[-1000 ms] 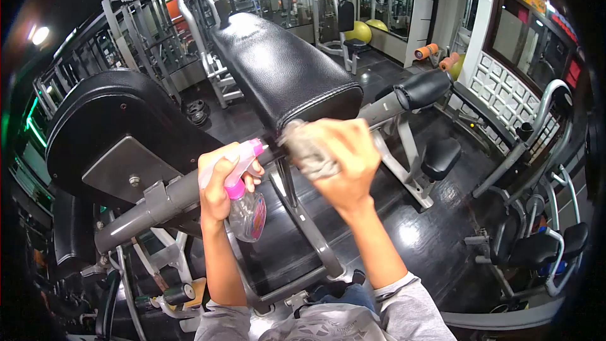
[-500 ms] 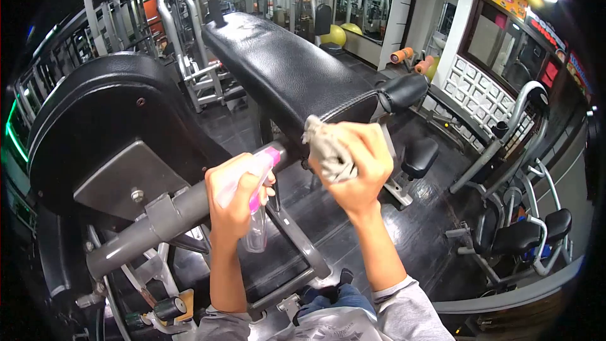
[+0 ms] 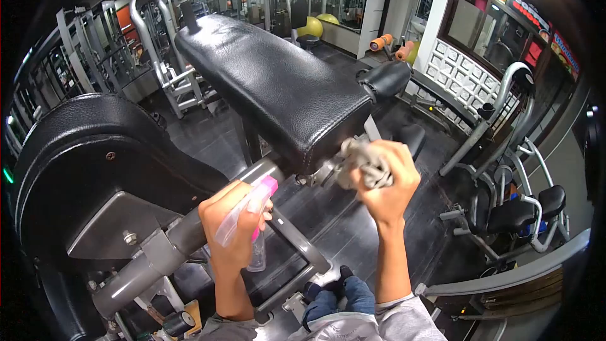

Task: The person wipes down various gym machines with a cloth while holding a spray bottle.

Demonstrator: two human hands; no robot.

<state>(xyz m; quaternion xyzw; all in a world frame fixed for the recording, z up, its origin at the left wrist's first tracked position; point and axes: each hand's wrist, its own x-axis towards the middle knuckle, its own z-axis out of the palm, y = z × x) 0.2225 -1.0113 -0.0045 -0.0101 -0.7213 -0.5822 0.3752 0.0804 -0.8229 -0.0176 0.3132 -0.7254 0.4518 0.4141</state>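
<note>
My left hand [image 3: 228,222] is closed around a spray bottle [image 3: 257,254] with a pink and white trigger head and a clear body. It is held in front of the thick grey tube of the bench frame. In my right hand [image 3: 392,184] is a crumpled grey cloth [image 3: 366,165], gripped in a fist. That hand is just off the near end of a padded black bench [image 3: 278,82]; whether the cloth touches the pad I cannot tell. A second, curved black pad [image 3: 95,126] rises on the left, with a metal plate bolted to its side.
The grey frame tube [image 3: 170,246] runs across the lower left. A small black roller pad [image 3: 385,80] sticks out at the bench's right. More machines stand on the right [image 3: 505,218] and behind, with yellow balls [image 3: 310,27] near the mirror.
My right hand with the cloth has moved right and down, away from the bench corner. The left hand still holds the bottle, slightly lower in view. The camera view has shifted.
</note>
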